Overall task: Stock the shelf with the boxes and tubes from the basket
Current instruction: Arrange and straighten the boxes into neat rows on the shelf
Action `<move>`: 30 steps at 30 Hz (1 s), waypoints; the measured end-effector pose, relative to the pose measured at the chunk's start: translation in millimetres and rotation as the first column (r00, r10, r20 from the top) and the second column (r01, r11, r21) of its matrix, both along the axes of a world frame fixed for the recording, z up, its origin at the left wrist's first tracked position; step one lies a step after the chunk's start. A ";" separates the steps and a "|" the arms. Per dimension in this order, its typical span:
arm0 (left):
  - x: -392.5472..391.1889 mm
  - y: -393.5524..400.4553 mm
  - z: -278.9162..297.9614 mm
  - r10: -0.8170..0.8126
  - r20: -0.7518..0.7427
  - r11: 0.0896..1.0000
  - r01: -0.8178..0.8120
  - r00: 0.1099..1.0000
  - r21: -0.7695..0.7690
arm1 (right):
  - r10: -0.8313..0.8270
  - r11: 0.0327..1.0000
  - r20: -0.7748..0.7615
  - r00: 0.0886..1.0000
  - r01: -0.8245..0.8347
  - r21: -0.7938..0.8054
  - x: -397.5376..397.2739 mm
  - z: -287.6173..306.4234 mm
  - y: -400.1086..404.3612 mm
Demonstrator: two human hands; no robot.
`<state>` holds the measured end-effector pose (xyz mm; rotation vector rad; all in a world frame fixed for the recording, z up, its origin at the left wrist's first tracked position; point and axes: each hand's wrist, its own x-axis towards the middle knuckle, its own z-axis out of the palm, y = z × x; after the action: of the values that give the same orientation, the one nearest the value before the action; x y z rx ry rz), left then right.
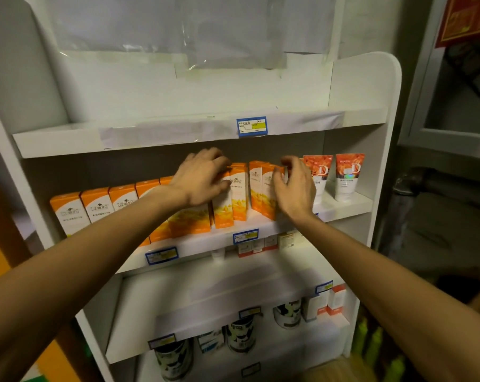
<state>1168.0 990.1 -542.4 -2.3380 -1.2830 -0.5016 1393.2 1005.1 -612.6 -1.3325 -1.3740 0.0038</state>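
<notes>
A row of orange-and-white boxes [95, 209] stands upright along the second shelf [260, 230] of a white rack. My left hand [203, 177] lies over the top of one box [222, 205] near the middle, fingers curled on its upper edge. My right hand [295, 186] is at the right end of the row, thumb and fingers bent round the last orange box [266, 194]. Two orange-and-white tubes [349, 175] stand cap-down further right on the same shelf. The basket is out of view.
The top shelf [178, 133] carries only a blue price label [251, 126]. Lower shelves hold small red-and-white boxes [258, 245], black-and-white tins [240, 337] and more boxes [335, 299]. A dark grey cabinet [451, 92] stands to the right.
</notes>
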 end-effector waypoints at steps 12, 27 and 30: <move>-84.3 -32.7 14.2 0.123 -0.079 0.992 -0.121 0.989 0.022 | 0.163 0.944 0.108 0.981 -0.187 0.273 -49.5 -13.5 -48.0; -196.2 -56.8 27.7 0.431 -0.166 0.830 -0.461 0.887 -0.313 | 0.342 0.892 0.762 0.551 -0.444 -0.079 -182.6 39.5 -45.3; -207.1 -55.1 27.7 0.477 -0.165 0.769 -0.500 0.864 -0.399 | 0.374 0.892 0.789 0.487 -0.421 -0.163 -204.1 50.6 -35.9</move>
<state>960.9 935.0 -514.7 -2.1695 -2.0618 0.0286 1189.1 969.2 -562.0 -0.9300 -2.4461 -0.3760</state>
